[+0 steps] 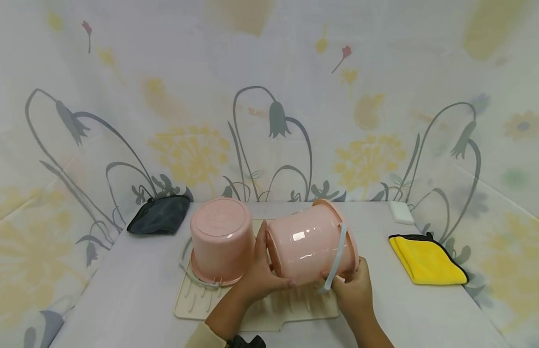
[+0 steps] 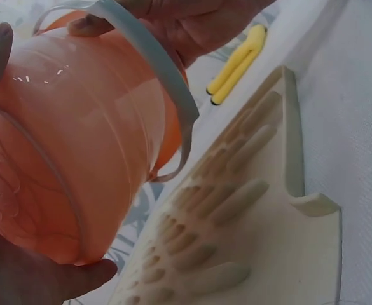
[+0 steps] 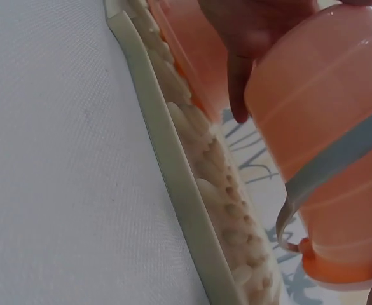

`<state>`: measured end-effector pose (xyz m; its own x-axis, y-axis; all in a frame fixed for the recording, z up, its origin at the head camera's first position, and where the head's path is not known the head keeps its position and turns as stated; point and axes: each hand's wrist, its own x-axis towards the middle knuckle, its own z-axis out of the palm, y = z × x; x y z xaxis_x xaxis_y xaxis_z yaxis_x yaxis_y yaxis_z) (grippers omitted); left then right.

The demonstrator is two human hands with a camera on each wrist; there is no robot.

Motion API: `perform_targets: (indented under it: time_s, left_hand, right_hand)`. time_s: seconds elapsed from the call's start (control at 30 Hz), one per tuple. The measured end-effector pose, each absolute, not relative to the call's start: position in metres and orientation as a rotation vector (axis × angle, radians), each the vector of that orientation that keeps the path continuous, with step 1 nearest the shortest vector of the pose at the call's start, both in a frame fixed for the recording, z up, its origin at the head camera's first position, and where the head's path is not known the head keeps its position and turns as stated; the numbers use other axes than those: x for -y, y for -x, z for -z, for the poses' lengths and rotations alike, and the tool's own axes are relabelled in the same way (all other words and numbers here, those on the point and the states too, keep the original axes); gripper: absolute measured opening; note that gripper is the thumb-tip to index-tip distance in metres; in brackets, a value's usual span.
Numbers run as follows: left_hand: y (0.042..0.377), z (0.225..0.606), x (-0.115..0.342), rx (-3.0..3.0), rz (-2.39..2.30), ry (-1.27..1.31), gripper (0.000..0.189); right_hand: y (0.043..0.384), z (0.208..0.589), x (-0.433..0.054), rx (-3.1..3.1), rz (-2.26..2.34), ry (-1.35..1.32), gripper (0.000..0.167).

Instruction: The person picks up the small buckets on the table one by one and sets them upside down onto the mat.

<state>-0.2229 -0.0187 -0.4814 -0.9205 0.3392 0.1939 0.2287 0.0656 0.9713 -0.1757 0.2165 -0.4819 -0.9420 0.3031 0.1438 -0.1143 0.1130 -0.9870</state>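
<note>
A glossy pink bucket (image 1: 306,246) is held on its side above a cream drying rack (image 1: 256,319), its base to the left and its rim to the right. My left hand (image 1: 261,273) grips the base end, fingers and thumb spread around it. At the rim end, my right hand (image 1: 356,292) holds the bucket near its pale grey handle (image 1: 339,256). A second pink bucket (image 1: 221,241) stands upside down on the rack's left part. Its handle (image 1: 189,273) hangs down around the front left. In the left wrist view the ribbed rack (image 2: 224,235) lies below the held bucket.
To the right lies a folded yellow cloth (image 1: 428,261) with black edging, and behind it a white block (image 1: 401,212). A dark grey cloth (image 1: 161,215) lies at the back left of the white table (image 1: 126,295). A flower-patterned curtain (image 1: 269,63) surrounds the table.
</note>
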Motion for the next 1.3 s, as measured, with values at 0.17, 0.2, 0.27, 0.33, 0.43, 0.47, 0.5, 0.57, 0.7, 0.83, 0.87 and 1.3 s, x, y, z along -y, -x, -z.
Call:
perform_targets:
  time_s: [0.17, 0.2, 0.27, 0.33, 0.43, 0.47, 0.5, 0.57, 0.7, 0.83, 0.87, 1.3]
  left_hand:
    - [0.223, 0.483, 0.02, -2.285, -1.995, -0.604, 0.144]
    - [0.223, 0.483, 0.02, -2.307, -1.988, -0.599, 0.143]
    - [0.222, 0.483, 0.02, -2.339, -1.981, -0.591, 0.142]
    - [0.222, 0.484, 0.02, -2.347, -2.004, -0.615, 0.142]
    - [0.222, 0.484, 0.019, -2.361, -2.043, -0.675, 0.142]
    - [0.221, 0.484, 0.019, -2.362, -2.059, -0.702, 0.142]
    - [0.221, 0.483, 0.019, -2.359, -2.074, -0.724, 0.142]
    - [0.219, 0.481, 0.019, -2.363, -2.086, -0.751, 0.141]
    - [0.216, 0.475, 0.02, -2.36, -2.114, -0.802, 0.14]
    - [0.214, 0.472, 0.022, -2.374, -2.123, -0.818, 0.14]
    - [0.212, 0.471, 0.022, -2.385, -2.12, -0.808, 0.14]
    - [0.191, 0.441, 0.041, -2.574, -1.964, -0.739, 0.145]
  right_hand:
    - [0.173, 0.486, -0.214, 2.078, -1.87, 0.142, 0.062]
    - [0.173, 0.487, -0.213, 2.069, -1.868, 0.126, 0.062]
    - [0.173, 0.488, -0.211, 2.049, -1.861, 0.092, 0.063]
    - [0.173, 0.489, -0.21, 2.026, -1.843, 0.056, 0.065]
    - [0.172, 0.492, -0.21, 1.993, -1.787, -0.038, 0.069]
    - [0.172, 0.492, -0.211, 1.979, -1.762, -0.082, 0.069]
    - [0.171, 0.493, -0.211, 1.967, -1.731, -0.133, 0.068]
    - [0.172, 0.495, -0.214, 1.938, -1.668, -0.247, 0.067]
    - [0.176, 0.5, -0.221, 1.854, -1.562, -0.49, 0.063]
    - [0.179, 0.504, -0.229, 1.738, -1.579, -0.671, 0.05]
    - [0.179, 0.504, -0.23, 1.718, -1.611, -0.682, 0.047]
    - [0.172, 0.492, -0.257, 2.659, -1.486, 0.284, 0.043]
